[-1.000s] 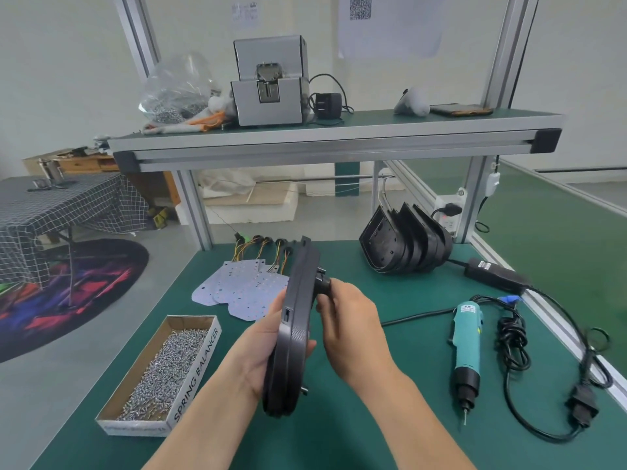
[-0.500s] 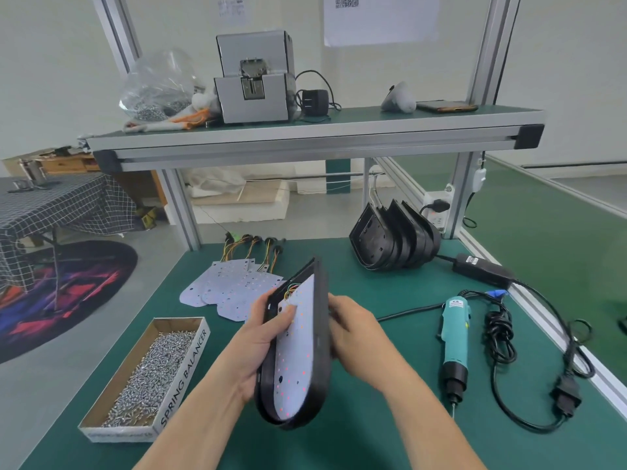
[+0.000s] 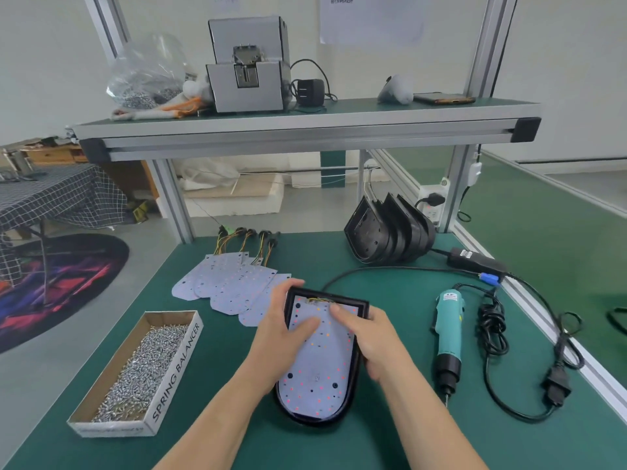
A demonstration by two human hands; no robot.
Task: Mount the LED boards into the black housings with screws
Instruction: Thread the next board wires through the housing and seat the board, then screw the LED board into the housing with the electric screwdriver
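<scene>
Curling fingers of left hand and right hand grip black housing holding LED board; box holds screws.

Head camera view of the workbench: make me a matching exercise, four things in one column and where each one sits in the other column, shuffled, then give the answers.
Things
1. box of screws
2. electric screwdriver
3. stack of empty housings
4. housing with a board in it

Places
A. back right of the table
B. gripped by the left hand and the right hand
C. left side, near the table edge
D. lying right of the hands, tip toward the person

Pairs: 1-C, 2-D, 3-A, 4-B
</scene>
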